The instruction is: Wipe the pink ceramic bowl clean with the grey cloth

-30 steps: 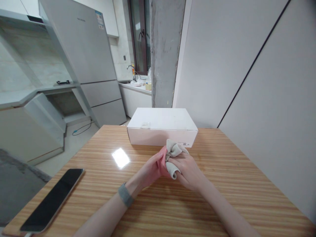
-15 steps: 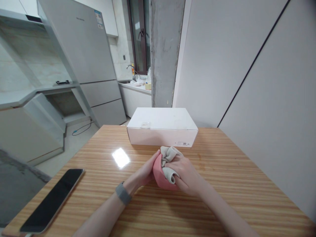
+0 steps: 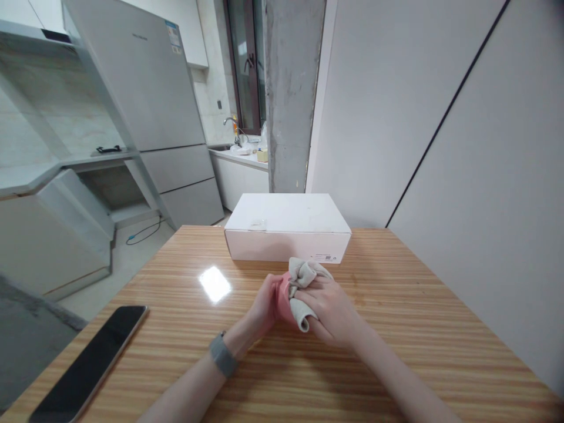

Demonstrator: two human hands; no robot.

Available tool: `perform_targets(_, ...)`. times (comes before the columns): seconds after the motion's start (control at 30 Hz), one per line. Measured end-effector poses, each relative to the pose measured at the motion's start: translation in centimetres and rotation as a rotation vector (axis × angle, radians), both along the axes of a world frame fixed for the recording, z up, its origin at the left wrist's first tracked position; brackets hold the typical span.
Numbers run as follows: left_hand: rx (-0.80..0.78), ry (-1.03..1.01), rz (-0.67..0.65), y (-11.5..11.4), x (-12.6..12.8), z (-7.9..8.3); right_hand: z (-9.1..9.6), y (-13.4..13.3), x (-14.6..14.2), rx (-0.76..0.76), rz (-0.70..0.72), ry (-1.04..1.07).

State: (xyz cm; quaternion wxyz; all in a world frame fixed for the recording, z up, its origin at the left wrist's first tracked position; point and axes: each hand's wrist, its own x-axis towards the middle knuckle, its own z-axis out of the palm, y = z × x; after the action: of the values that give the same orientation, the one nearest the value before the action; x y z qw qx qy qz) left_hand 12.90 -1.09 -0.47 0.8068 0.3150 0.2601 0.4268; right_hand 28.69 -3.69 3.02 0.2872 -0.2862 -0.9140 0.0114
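Wood-grain table (image 3: 396, 329), glossy, with a bright ceiling-light reflection (image 3: 214, 283) left of centre. White closed box (image 3: 287, 226) sits at the far edge; black phone (image 3: 90, 364) lies face up near the left corner. Plain white wall (image 3: 462, 147) on the right, crossed by a thin dark diagonal line. Bare concrete pillar (image 3: 291, 94) straight behind the box. Tall grey fridge (image 3: 150, 106) left of it, standing on a pale floor (image 3: 127, 258) with a blue cable (image 3: 143, 233) trailing past. Farther back: white counter (image 3: 240, 161) with a tap (image 3: 231, 126), dark-framed window (image 3: 244, 59) above. Grey worktop (image 3: 57, 167) at far left.
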Motion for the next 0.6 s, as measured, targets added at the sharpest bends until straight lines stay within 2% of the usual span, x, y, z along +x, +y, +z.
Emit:
perform_targets(0.17, -0.009, 0.028, -0.052, 0.1, -0.3, 0.8, -0.5, 0.0, -0.4, -0.033, 0.034, 0.028)
perform_targets(0.47, 0.098, 0.16, 0.103, 0.1, -0.2, -0.3, -0.5, 0.0, -0.3, -0.023, 0.006, 0.006)
perform_targets(0.6, 0.055, 0.168, 0.143, -0.3, -0.2, -0.2, -0.3, 0.2, 0.0, -0.032, -0.028, 0.034)
